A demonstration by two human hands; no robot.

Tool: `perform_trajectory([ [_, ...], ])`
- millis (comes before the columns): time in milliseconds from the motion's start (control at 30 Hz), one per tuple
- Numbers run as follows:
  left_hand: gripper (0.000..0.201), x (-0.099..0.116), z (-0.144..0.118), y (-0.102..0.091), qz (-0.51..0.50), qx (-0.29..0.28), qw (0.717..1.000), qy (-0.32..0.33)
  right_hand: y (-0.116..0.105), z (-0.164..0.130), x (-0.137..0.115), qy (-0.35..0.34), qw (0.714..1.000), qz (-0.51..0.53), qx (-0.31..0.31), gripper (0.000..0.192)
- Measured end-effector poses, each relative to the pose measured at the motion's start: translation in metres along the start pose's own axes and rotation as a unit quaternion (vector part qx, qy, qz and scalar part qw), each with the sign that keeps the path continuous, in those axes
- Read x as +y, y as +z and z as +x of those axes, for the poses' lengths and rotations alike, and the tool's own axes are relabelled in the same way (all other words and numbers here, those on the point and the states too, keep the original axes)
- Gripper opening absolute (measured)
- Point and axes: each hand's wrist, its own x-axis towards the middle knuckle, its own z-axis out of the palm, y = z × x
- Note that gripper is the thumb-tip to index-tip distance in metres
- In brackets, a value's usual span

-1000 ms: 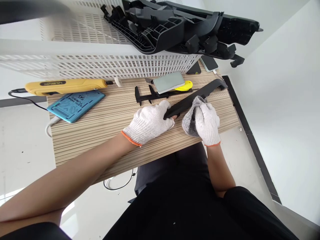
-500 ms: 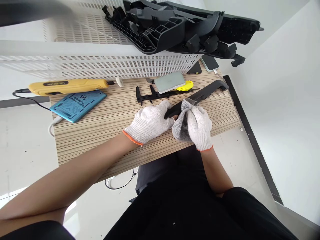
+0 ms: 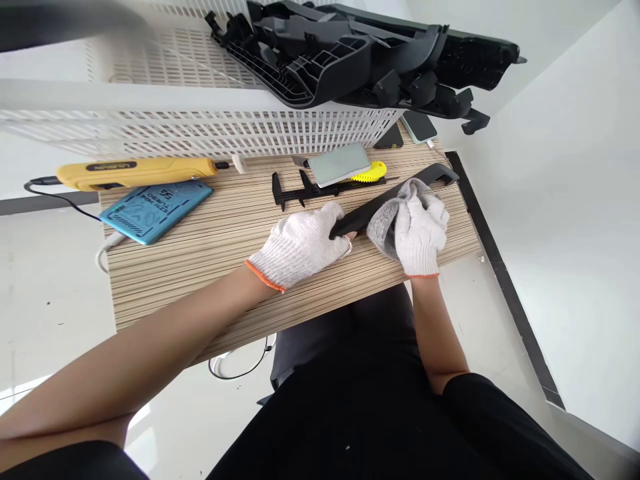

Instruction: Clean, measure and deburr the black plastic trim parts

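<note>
On the striped surface [image 3: 200,260], the left hand [image 3: 300,245] clamps one end of a black plastic strip [image 3: 373,207] — the right hand [image 3: 420,230] presses a grey cloth [image 3: 385,223] around it, grip closed.

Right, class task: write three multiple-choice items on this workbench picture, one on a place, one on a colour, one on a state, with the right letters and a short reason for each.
1. Where does the black caliper lie?
A. on the table between the white basket and the left hand
B. inside the basket
C. on the floor

2. What colour is the cloth in the right hand?
A. blue
B. grey
C. red

3. What is the left hand doing?
A. hanging free above the table
B. resting on the blue phone
C. closed in a grip on one end of the black plastic part

Answers: 1 A, it lies on the striped table in front of the white basket; 2 B, grey folds show beside the white glove; 3 C, the gloved fingers wrap the part's near end.
</note>
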Motion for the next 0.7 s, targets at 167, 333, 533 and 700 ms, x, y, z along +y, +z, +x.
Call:
perform_trajectory([
  [167,0.046,0.003,-0.003,-0.001,0.002,-0.012,1.000,0.005,-0.001,0.016,0.010,-0.024,1.000,-0.003,0.006,0.050],
  [333,0.050,0.000,-0.002,0.003,0.006,-0.006,1.000,0.018,-0.013,-0.010,-0.025,-0.175,0.981,0.034,-0.074,0.048],
  [533,0.049,-0.001,-0.003,0.008,0.036,0.000,0.999,0.031,-0.025,-0.035,-0.035,-0.249,0.960,0.071,-0.104,0.045],
  [700,0.053,0.001,-0.006,0.011,0.041,0.004,0.998,0.046,-0.018,0.000,0.029,-0.127,0.991,0.033,-0.018,0.040],
])
